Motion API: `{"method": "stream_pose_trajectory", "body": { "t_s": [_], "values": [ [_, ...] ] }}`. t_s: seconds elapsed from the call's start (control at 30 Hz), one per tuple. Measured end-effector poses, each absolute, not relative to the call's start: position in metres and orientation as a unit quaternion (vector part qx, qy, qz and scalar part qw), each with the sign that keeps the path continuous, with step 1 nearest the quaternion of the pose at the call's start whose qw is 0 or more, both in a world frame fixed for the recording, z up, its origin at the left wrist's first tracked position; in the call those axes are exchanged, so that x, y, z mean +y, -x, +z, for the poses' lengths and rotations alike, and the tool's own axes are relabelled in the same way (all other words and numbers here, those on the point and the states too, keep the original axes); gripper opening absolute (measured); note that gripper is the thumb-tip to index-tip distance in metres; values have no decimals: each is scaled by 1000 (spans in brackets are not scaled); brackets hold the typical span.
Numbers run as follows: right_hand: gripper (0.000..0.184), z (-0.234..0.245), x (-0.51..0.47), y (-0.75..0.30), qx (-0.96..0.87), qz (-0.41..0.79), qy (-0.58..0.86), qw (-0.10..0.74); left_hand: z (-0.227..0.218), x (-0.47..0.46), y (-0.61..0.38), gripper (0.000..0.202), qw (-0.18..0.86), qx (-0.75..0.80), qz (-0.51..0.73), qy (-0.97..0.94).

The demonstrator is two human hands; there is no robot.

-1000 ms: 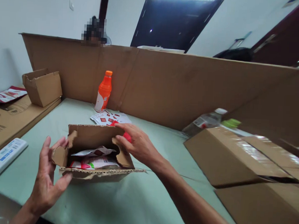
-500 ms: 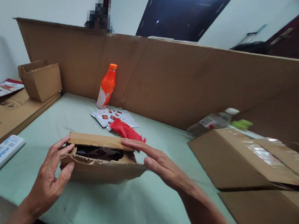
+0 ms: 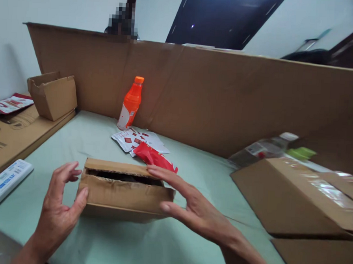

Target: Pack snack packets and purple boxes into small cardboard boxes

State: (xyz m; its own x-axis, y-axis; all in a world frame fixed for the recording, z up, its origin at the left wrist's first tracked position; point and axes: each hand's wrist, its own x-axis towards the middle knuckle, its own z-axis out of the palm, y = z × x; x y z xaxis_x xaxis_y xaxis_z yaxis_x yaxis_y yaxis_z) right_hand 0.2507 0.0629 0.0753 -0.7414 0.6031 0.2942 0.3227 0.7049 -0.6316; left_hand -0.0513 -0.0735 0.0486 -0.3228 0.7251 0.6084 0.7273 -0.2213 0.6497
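Observation:
A small brown cardboard box [image 3: 126,194] sits in front of me on the pale green cloth, its front and back top flaps folded inward. A dark gap shows between the flaps, and the contents cannot be made out. At the box's left end, my left hand [image 3: 58,204] is open, the thumb touching the corner and the fingers spread apart from it. My right hand [image 3: 193,207] is open too, stretched over the right end with its fingers on the back flap and its thumb by the front flap's edge. Behind the box lie a red packet [image 3: 154,156] and white-and-red pouches [image 3: 134,139].
An orange bottle [image 3: 131,104] stands near a tall cardboard screen [image 3: 210,98]. Larger cardboard boxes [image 3: 279,196] and a clear bottle [image 3: 264,146] are at right. At left are an open carton [image 3: 55,98], a flat cardboard box [image 3: 19,139] and a white device [image 3: 8,184].
The front flap has folded down over the opening, narrowing the gap. My left fingers have come off the box's left end. My right thumb has moved down along the front flap.

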Motion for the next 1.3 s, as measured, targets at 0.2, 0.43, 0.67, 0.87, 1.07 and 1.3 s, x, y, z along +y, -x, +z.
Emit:
{"method": "stream_pose_trajectory", "body": {
  "t_s": [0.2,0.43,0.67,0.87,1.07,1.3],
  "values": [
    [52,63,50,-247,-913,181,283,233,44,-60,57,35,-16,-562,-449,695],
    [69,85,91,-236,-926,244,247,145,38,-51,64,26,-47,-558,-478,676],
    [59,90,96,-220,-922,312,192,128,19,-47,90,36,-58,-527,-484,696],
    [98,75,18,-238,-942,202,189,191,4,-48,103,36,-75,-493,-481,721],
    [80,61,-30,-267,-954,158,206,152,16,-47,70,31,-100,-512,-493,696],
    [80,47,-72,-332,-918,90,314,224,19,-34,-5,36,-208,-502,-496,678]
  ]
}}
